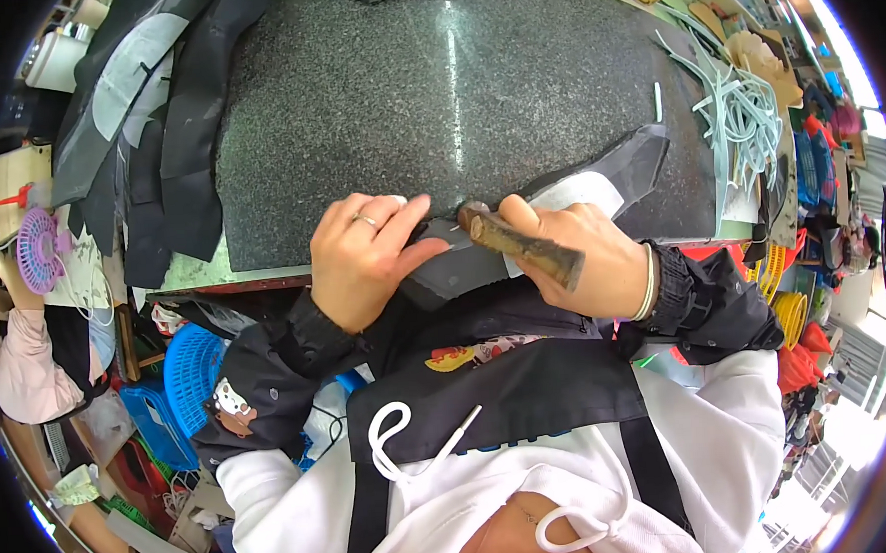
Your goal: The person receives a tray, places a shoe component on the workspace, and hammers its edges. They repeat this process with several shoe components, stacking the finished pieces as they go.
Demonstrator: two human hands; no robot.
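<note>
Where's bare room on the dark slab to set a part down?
Wide middle of the slab: black pieces border it left, a short pale strip and pale blue cords right. Crowded: the near edge, where the left hand and the right hand, holding a worn tool, are over a black sheet.

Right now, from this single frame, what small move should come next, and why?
Probably ease the left hand slightly away from the hammer. The right hand grips the hammer, whose blunt end is near the upper edge of the black sheet, and the left thumb looks close to that end, so a tap there might catch it.
</note>
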